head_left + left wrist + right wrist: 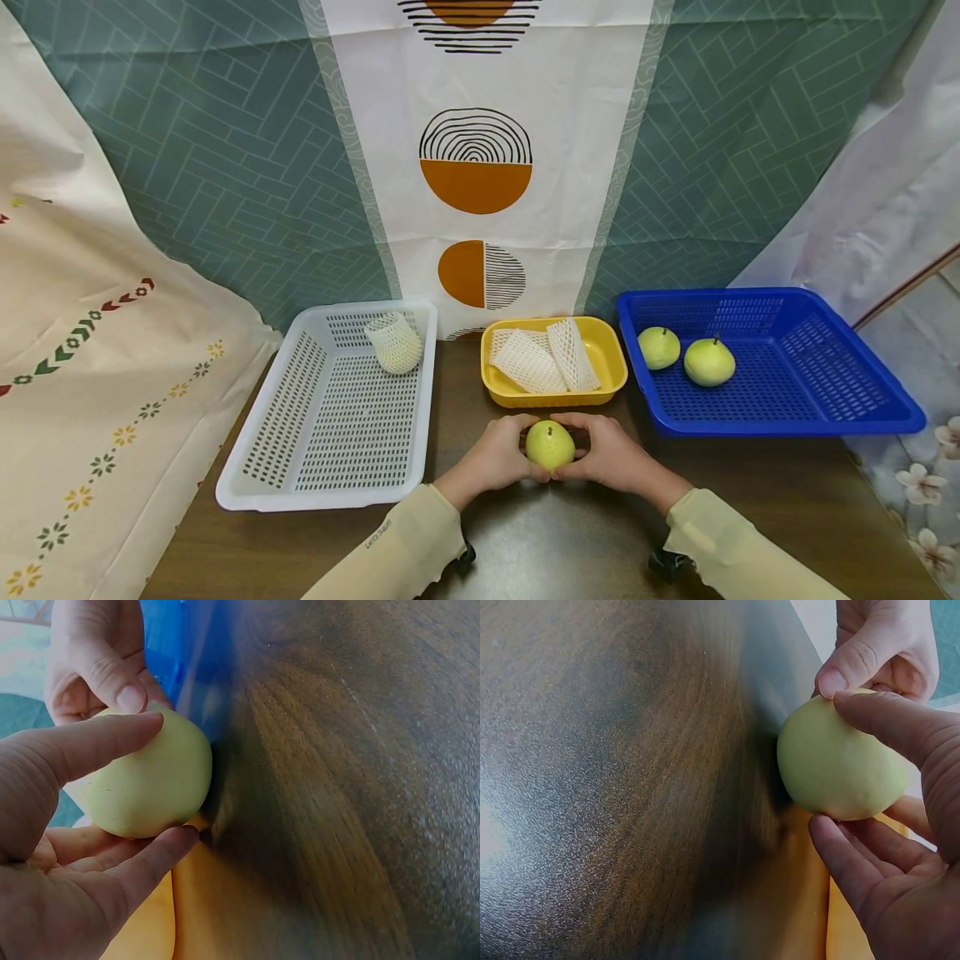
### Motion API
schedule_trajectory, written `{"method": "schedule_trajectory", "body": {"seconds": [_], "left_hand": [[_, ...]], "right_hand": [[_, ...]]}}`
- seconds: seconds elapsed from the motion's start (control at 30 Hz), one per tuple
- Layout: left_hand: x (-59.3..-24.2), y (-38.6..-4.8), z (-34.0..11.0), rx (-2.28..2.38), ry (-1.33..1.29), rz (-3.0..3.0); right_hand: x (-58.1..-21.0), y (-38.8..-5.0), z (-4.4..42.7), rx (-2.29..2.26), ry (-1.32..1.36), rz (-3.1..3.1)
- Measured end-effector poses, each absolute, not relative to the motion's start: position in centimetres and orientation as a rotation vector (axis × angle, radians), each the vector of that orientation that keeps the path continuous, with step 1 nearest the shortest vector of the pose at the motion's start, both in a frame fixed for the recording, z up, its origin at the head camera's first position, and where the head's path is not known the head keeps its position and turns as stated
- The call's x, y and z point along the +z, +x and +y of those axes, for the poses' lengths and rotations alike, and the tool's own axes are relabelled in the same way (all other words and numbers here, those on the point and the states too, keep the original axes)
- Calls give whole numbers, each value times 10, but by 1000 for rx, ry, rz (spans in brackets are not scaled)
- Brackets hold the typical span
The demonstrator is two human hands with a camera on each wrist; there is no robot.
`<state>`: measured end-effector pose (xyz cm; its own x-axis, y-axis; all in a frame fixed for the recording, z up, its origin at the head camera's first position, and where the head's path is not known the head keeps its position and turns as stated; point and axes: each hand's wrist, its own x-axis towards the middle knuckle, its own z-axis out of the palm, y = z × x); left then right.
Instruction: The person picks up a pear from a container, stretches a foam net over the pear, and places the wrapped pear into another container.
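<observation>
A yellow-green pear (550, 445) with a short dark stem is held between both hands, close to the dark wooden table. My left hand (498, 454) grips it from the left, thumb on the near side and fingers round the far side. From the right, my right hand (606, 452) grips the same pear in a mirrored way. The thumbs nearly meet on the near side of the pear (154, 776) in the left wrist view. In the right wrist view, fingers and thumb also curve about the pear (840, 757).
On the left stands a white basket (258, 492) with a pear in a foam net (395, 343). Behind the hands, a yellow basket (551, 400) holds white foam nets (528, 362). A blue basket (787, 427) at right contains two pears (709, 362).
</observation>
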<state>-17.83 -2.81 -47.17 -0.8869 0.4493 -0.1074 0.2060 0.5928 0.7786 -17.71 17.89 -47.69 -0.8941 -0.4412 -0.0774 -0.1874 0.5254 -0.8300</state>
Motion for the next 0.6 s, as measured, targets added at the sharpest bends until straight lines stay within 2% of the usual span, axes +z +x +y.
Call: {"method": "schedule_trajectory", "body": {"seconds": [0.6], "left_hand": [[-464, -178, -29, 1136, 475, 2549]], "right_hand": [[-471, -175, 182, -1256, -533, 2501]]}}
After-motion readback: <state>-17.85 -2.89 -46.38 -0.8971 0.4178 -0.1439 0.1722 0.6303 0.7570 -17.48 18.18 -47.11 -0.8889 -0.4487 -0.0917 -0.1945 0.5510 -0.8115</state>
